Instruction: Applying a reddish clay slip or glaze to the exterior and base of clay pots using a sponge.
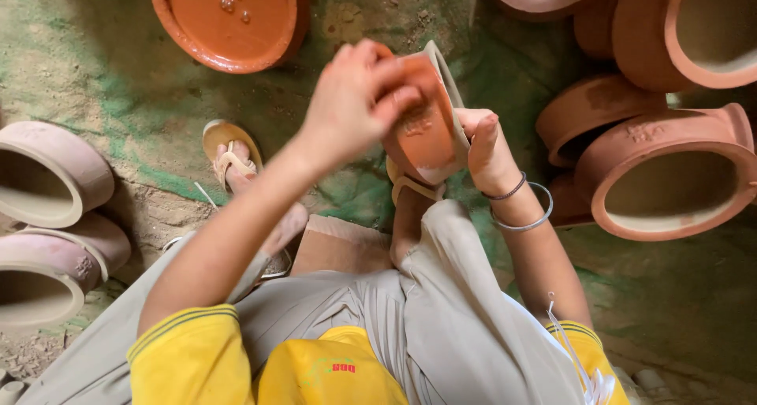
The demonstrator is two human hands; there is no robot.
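clay pot (426, 125) – centre, above lap, tilted | left hand (355, 97) fingers pressed on its wet orange wall | right hand (485, 149) clamped on rim | likely heavy, slippery, fragile; grip rim

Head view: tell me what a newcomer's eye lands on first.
At centre, the left hand rubs the wet orange clay pot that the right hand steadies. A basin of orange slip sits top left; finished terracotta pots crowd the right, paler ones the left.
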